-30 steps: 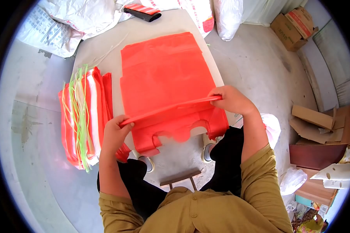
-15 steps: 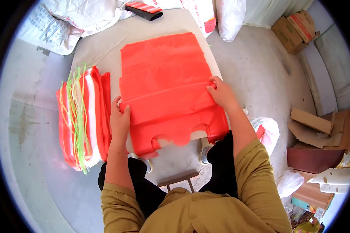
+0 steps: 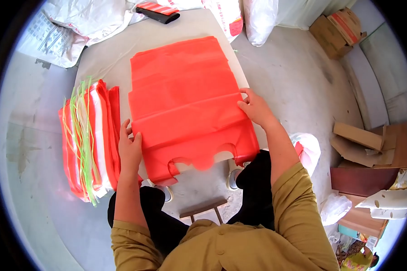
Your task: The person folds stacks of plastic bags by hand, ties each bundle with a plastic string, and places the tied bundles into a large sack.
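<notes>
A stack of flat red plastic bags (image 3: pixel 185 95) lies on the beige tabletop (image 3: pixel 108 54), its cut-out handle end hanging over the near edge toward my lap. My left hand (image 3: pixel 130 147) rests at the stack's left edge, thumb and fingers apart. At the right edge is my right hand (image 3: pixel 254 107), fingers spread and touching the red plastic. Left of the stack sits a thick bundle of red and white striped bags (image 3: pixel 105 135), with thin green strips (image 3: pixel 82 140) draped over it.
A black and red-striped roll (image 3: pixel 158 12) lies at the table's far edge. White sacks (image 3: pixel 88 20) stand behind it. An open cardboard box (image 3: pixel 371 149) and a white plastic bag (image 3: pixel 335 208) are at right. Below is a wooden stool edge (image 3: pixel 203 208).
The raised fold of red plastic between my hands has been laid flat. Both hands have loosened from a pinch to spread fingers at the sides. The whole view has shifted slightly.
</notes>
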Action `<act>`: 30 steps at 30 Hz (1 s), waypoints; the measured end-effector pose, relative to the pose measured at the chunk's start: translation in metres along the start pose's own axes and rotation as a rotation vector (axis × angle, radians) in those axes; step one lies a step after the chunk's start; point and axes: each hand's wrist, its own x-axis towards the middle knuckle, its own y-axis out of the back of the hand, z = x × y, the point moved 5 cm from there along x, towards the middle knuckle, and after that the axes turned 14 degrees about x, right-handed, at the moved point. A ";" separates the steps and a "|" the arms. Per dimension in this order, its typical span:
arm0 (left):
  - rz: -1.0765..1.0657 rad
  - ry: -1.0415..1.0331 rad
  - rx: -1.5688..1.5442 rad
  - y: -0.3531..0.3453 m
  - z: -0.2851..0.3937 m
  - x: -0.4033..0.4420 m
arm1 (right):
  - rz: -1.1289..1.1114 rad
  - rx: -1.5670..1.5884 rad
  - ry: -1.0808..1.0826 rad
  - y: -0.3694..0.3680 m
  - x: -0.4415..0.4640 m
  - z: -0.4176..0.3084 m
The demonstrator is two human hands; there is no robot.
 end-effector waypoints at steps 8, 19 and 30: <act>0.014 -0.033 -0.120 -0.007 -0.007 0.006 | 0.052 0.031 0.060 -0.008 -0.002 0.015; -0.108 0.177 -0.392 0.010 -0.014 -0.011 | -0.012 0.323 -0.130 -0.007 -0.014 -0.006; -0.013 -0.006 0.092 0.004 0.000 -0.008 | 0.047 0.106 -0.079 -0.008 -0.006 0.008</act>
